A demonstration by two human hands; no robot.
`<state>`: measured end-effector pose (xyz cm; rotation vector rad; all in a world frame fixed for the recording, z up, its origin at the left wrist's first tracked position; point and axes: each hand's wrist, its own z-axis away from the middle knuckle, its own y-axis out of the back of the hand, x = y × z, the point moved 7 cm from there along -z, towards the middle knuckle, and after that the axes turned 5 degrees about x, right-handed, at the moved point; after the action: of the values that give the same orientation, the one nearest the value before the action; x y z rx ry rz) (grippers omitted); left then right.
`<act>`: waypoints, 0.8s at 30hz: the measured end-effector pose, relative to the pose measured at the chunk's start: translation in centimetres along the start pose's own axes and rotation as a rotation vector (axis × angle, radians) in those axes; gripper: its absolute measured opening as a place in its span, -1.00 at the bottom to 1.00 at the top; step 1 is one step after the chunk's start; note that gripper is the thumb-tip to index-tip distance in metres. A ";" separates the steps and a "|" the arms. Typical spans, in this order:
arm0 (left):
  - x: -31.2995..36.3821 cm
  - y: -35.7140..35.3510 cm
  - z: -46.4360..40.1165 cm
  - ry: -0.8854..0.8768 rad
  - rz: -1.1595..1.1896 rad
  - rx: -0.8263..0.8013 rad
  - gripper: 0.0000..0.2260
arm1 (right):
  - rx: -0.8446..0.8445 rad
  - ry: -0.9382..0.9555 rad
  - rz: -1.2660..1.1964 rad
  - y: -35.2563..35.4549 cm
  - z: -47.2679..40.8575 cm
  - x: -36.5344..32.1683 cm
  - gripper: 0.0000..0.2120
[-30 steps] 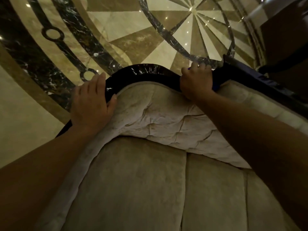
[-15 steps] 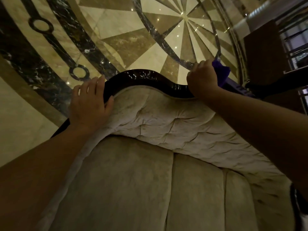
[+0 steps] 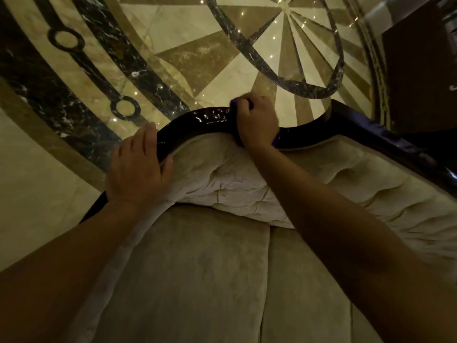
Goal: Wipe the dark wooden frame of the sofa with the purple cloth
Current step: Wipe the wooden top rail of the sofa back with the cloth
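The sofa's dark glossy wooden frame (image 3: 207, 120) curves along the top of a tufted beige backrest (image 3: 222, 179). My right hand (image 3: 256, 122) grips the crest of that frame, shut on the purple cloth (image 3: 275, 141); only small purple edges show at the wrist and past the fingertips. My left hand (image 3: 138, 169) lies flat on the frame's left curve, fingers together over the wood, holding nothing. The frame runs on to the right (image 3: 385, 134) as a straighter rail.
Beige seat cushions (image 3: 197, 280) fill the lower view, with a seam between them. Behind the sofa lies a polished marble floor (image 3: 173, 45) with dark inlaid bands and a sunburst. A dark wooden piece of furniture (image 3: 420, 70) stands at the upper right.
My right hand has slid the cloth leftward along the frame, from the right dip up onto the central crest. My left hand stays on the left curve.
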<state>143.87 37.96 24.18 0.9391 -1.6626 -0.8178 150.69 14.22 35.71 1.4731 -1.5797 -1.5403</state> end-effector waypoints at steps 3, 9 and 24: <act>-0.3 0.1 0.3 0.005 -0.002 0.009 -0.41 | 0.011 0.264 0.062 -1.7 2.5 -5.7 -0.80; -0.2 0.2 0.1 0.021 -0.022 0.013 -0.43 | 0.053 0.605 0.061 -2.0 4.9 -7.8 -0.77; -0.1 0.8 0.3 0.068 0.062 -0.051 -0.43 | -0.259 0.694 1.315 5.3 0.1 4.1 -0.69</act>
<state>143.48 38.48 24.79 0.8667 -1.5969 -0.7746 147.55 9.43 39.21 0.4288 -1.3076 -0.3572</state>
